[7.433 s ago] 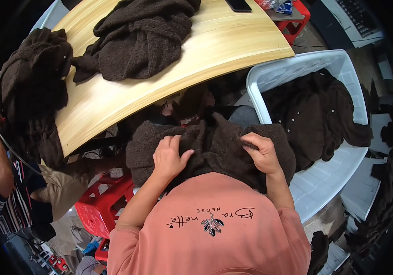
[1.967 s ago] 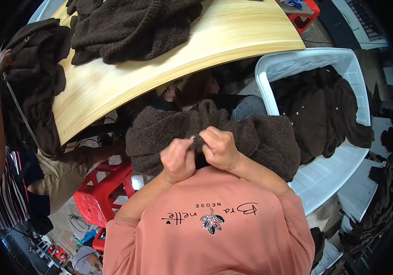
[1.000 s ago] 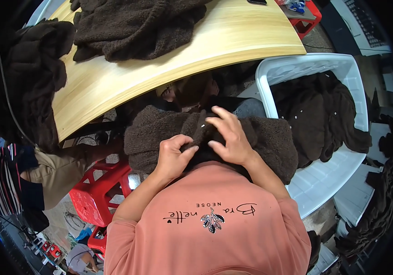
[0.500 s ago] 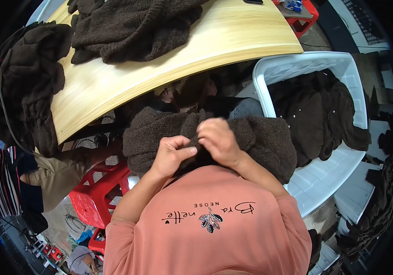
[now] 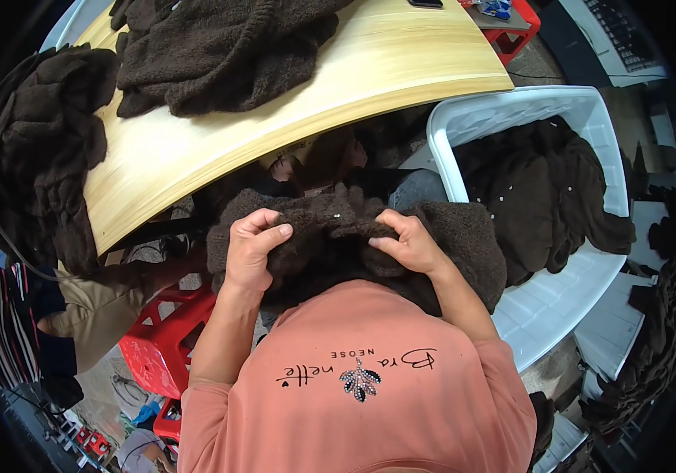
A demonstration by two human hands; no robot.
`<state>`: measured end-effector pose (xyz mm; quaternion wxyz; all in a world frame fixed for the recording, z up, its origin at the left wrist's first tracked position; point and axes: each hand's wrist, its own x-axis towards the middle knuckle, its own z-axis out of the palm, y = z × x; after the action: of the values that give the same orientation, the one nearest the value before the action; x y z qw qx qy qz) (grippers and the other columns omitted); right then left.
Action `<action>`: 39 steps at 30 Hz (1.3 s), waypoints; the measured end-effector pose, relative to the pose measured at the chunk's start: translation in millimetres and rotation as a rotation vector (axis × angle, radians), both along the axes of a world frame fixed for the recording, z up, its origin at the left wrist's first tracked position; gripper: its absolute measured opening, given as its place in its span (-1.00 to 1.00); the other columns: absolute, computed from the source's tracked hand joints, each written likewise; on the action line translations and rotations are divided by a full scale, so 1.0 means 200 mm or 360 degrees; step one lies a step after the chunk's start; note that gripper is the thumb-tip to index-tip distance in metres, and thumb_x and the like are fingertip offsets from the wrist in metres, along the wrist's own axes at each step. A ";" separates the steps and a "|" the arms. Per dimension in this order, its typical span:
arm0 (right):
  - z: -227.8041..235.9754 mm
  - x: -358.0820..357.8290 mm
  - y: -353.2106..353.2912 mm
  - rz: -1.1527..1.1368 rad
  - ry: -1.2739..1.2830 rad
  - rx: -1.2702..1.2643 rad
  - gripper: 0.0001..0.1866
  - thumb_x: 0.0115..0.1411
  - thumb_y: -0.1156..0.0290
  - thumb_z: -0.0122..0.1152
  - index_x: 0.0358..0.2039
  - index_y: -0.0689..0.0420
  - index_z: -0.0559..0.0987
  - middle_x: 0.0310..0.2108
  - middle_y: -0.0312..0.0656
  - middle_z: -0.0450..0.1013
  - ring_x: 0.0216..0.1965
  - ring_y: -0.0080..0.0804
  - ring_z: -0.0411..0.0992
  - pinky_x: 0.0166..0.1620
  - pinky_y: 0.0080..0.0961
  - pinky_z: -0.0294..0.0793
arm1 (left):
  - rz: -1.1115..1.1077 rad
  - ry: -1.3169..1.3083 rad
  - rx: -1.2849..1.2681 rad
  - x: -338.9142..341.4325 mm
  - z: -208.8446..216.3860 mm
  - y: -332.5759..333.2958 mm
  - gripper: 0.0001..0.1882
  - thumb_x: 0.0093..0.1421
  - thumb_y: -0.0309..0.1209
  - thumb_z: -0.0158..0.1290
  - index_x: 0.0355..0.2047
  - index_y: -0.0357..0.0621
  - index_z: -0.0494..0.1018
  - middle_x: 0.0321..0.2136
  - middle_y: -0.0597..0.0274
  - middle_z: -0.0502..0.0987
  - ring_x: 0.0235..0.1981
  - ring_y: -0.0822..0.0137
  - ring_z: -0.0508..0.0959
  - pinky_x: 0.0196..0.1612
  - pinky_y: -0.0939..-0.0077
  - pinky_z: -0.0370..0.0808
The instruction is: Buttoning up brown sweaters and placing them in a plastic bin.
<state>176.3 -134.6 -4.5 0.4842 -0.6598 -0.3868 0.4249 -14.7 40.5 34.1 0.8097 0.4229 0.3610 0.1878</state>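
Observation:
Across my lap lies a dark brown knitted garment [image 5: 456, 240], bunched up and thick. My left hand [image 5: 251, 246] pinches its edge between thumb and fingers on the left side. On the right, my right hand [image 5: 409, 241] grips the same edge, thumb toward the middle. The stretch of knit between the two hands is held spread, and a small pale spot, perhaps a button, shows on it. The fingertips of both hands are partly sunk in the fabric.
Ahead stands a wooden-topped table [image 5: 401, 63] with a pile of brown knitwear [image 5: 220, 59]; more brown cloth [image 5: 50, 150] hangs over its left end. At right, a white plastic bin [image 5: 543, 311] holds brown garments [image 5: 543, 197]. Red stools [image 5: 161, 339] and a person in striped clothing [image 5: 15, 319] are left.
My hands were close together at the garment's middle; they have moved apart, left and right, drawing the knit edge out between them. A small pale spot now shows there.

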 end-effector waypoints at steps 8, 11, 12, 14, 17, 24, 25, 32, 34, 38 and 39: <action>0.02 0.13 -0.07 0.0271 0.0009 0.0293 -0.78 -0.07 0.67 0.16 -0.32 0.30 0.52 -0.48 -0.23 0.43 -0.43 -0.46 0.40 -0.33 -0.64 0.35 | -0.0024 -0.0251 -0.0235 -0.01 0.02 0.05 -0.88 0.03 -0.56 0.00 -0.39 -0.33 0.44 -0.41 0.07 0.56 -0.44 0.36 0.56 -0.28 0.51 0.52; 0.07 0.08 -0.04 -0.0090 -0.0600 0.0377 -0.74 -0.11 0.75 0.05 -0.34 0.30 0.52 -0.48 -0.14 0.43 -0.44 -0.30 0.43 -0.36 -0.55 0.40 | -0.0035 -0.0170 -0.0211 0.02 0.04 0.03 -0.94 0.02 -0.60 0.04 -0.44 -0.29 0.47 -0.50 0.22 0.55 -0.52 0.50 0.51 -0.37 0.63 0.47; 0.11 0.05 -0.02 -0.0408 -0.1049 0.0420 -0.73 -0.12 0.76 0.02 -0.34 0.29 0.52 -0.48 -0.11 0.43 -0.44 -0.25 0.44 -0.37 -0.51 0.41 | -0.0027 -0.0168 -0.0209 0.03 0.05 0.02 -0.94 0.02 -0.60 0.04 -0.44 -0.29 0.47 -0.50 0.22 0.55 -0.52 0.50 0.51 -0.37 0.63 0.47; 0.19 0.02 0.00 -0.0417 -0.1546 0.0893 -0.71 -0.19 0.79 0.00 -0.39 0.30 0.51 -0.46 -0.05 0.46 -0.53 -0.20 0.44 -0.48 -0.46 0.43 | -0.0111 -0.0065 -0.0080 0.05 0.05 -0.02 -0.95 0.02 -0.61 0.06 -0.46 -0.28 0.48 -0.52 0.27 0.54 -0.54 0.55 0.48 -0.41 0.67 0.44; 0.29 -0.09 0.04 -0.0053 -0.1602 0.1194 -0.77 -0.18 0.66 0.13 -0.40 0.25 0.52 -0.45 -0.12 0.46 -0.63 -0.41 0.37 -0.61 -0.58 0.31 | -0.0344 0.0088 -0.0008 0.12 0.08 -0.08 -0.92 -0.02 -0.64 0.07 -0.47 -0.28 0.50 -0.56 0.32 0.52 -0.56 0.59 0.44 -0.45 0.71 0.40; 0.23 -0.15 0.07 0.0058 -0.1564 0.1214 -0.83 -0.16 0.55 0.18 -0.46 0.20 0.51 -0.43 -0.23 0.42 -0.67 -0.56 0.28 -0.64 -0.65 0.23 | -0.0673 -0.0033 -0.0040 0.15 0.02 -0.15 -0.94 0.02 -0.61 0.04 -0.46 -0.28 0.50 -0.53 0.36 0.51 -0.49 0.60 0.43 -0.38 0.74 0.36; 0.22 -0.16 0.07 0.0087 -0.1562 0.1210 -0.83 -0.16 0.55 0.17 -0.45 0.21 0.50 -0.44 -0.23 0.42 -0.67 -0.56 0.28 -0.65 -0.65 0.23 | -0.0661 -0.0063 -0.0141 0.14 0.01 -0.15 -0.93 0.04 -0.61 0.03 -0.45 -0.28 0.50 -0.52 0.37 0.51 -0.49 0.61 0.43 -0.38 0.73 0.36; 0.16 -0.18 0.10 -0.0021 -0.1475 0.1144 -0.77 -0.19 0.65 0.17 -0.41 0.27 0.48 -0.50 -0.17 0.38 -0.66 -0.45 0.35 -0.65 -0.60 0.28 | -0.0508 -0.0048 -0.0184 0.12 -0.01 -0.15 -0.92 0.06 -0.61 0.01 -0.43 -0.29 0.49 -0.52 0.35 0.52 -0.50 0.61 0.43 -0.38 0.72 0.37; 0.15 -0.18 0.11 -0.0021 -0.1470 0.1114 -0.77 -0.19 0.66 0.16 -0.42 0.27 0.47 -0.50 -0.16 0.38 -0.65 -0.42 0.36 -0.64 -0.58 0.30 | -0.0486 -0.0032 -0.0141 0.11 -0.01 -0.14 -0.91 0.07 -0.61 0.00 -0.42 -0.31 0.50 -0.51 0.32 0.53 -0.51 0.61 0.43 -0.39 0.72 0.37; 0.14 -0.19 0.14 0.0010 -0.1455 0.1099 -0.76 -0.22 0.67 0.16 -0.43 0.28 0.47 -0.51 -0.14 0.38 -0.64 -0.39 0.38 -0.63 -0.56 0.33 | -0.0446 0.0082 0.0105 0.11 0.00 -0.16 -0.91 0.07 -0.61 0.00 -0.42 -0.33 0.50 -0.51 0.32 0.53 -0.50 0.61 0.42 -0.39 0.73 0.37; 0.14 -0.19 0.14 0.0011 -0.1455 0.1099 -0.76 -0.22 0.67 0.16 -0.43 0.28 0.47 -0.51 -0.14 0.38 -0.64 -0.39 0.38 -0.63 -0.56 0.33 | -0.0405 0.0104 0.0190 0.10 -0.01 -0.17 -0.91 0.08 -0.61 0.01 -0.42 -0.33 0.50 -0.51 0.32 0.53 -0.50 0.62 0.41 -0.39 0.73 0.37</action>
<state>138.3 -106.4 23.3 0.4538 -0.5788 -0.6754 -0.0531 6.3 7.2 33.1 0.7882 0.5186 0.3187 0.0908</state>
